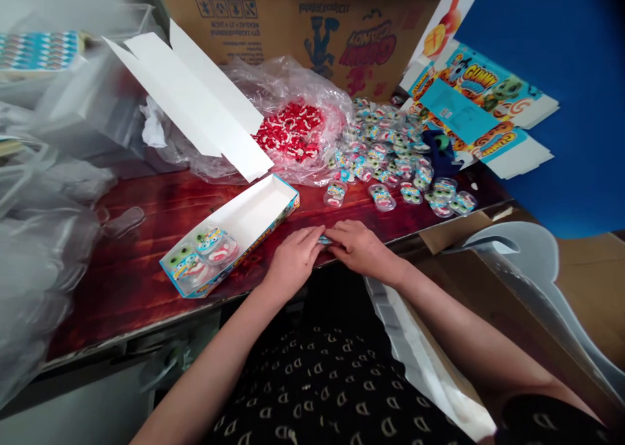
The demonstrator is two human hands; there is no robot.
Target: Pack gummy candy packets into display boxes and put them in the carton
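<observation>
At the table's front edge my left hand point(293, 257) and my right hand point(360, 248) meet, fingers closed around a small candy pack point(324, 240). Only a bluish sliver of that pack shows between the fingertips. Just left of my hands lies an open display box point(266, 205), white inside with a colourful outer wall. Its near left end holds clear blister packs point(215, 244) with green eyeball candies and red-and-white pieces. A heap of similar candy packs point(383, 136) spreads over the table beyond my right hand, a few lying loose closer in.
Behind the box, a clear plastic bag point(336, 107) holds red-and-white gummies point(295, 133). White cardboard flaps point(195, 94) lean over it. A large carton point(278, 35) stands at the back. Gummy cartons point(463, 100) sit at right; plastic bags point(39, 256) crowd the left.
</observation>
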